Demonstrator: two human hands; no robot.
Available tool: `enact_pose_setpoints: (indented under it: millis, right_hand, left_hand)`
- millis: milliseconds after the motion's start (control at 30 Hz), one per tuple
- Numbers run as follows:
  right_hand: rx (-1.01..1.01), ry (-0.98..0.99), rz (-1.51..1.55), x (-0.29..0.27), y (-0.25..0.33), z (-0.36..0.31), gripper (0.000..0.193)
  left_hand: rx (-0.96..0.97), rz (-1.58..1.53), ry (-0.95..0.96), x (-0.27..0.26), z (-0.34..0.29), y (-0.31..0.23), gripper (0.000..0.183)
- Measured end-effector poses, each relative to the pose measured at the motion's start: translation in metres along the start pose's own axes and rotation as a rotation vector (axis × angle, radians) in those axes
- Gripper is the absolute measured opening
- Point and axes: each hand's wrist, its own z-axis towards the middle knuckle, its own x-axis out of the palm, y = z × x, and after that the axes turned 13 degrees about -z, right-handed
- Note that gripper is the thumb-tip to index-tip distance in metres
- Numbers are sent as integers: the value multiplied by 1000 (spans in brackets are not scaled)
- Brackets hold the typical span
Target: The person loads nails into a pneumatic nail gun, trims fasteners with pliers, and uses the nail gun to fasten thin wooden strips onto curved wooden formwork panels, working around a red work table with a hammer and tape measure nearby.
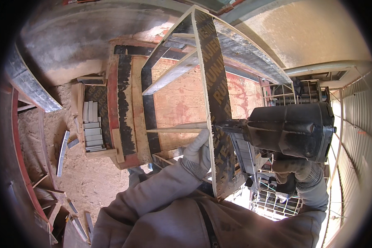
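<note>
A frame of dark-faced plywood boards stands on edge before me, its near board [215,66] running upright through the middle. On the left of that board, my gloved left hand [198,151] is closed on the end of a thin wooden slat [173,129] where it meets the inner face. Some of its fingers are hidden. My gloved right hand [291,167] is wrapped around the handle of a black nail gun [291,126]. The gun lies sideways, its nose touching or very close to the board's outer face, opposite the slat. Its magazine [244,155] slants downward below the nose.
The frame rests on a wooden workbench [132,103]. A wooden tray [101,153] at its left side holds several grey strips. Offcuts [63,153] lie on the dusty floor. Metal grids [273,198] stand at lower right, near a corrugated wall [357,132].
</note>
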Motion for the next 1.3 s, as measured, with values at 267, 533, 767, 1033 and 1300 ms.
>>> enact_pose_setpoints:
  millis: [267, 533, 767, 1033, 1300]
  right_hand:
    - [14, -78, -208, 25, 29, 12, 27]
    - [188, -149, 127, 31, 37, 15, 17]
    - [-8, -248, -106, 39, 36, 11, 14]
    - [45, -124, -146, 13, 24, 11, 15]
    - [41, -258, -134, 28, 39, 5, 14]
  left_hand:
    - [5, -33, -51, 8, 0, 3, 49]
    - [40, 36, -112, 10, 0, 4, 52]
    - [56, 87, -120, 5, 2, 4, 51]
    - [65, 180, -145, 3, 3, 0, 60]
    - [47, 258, -180, 13, 4, 0, 66]
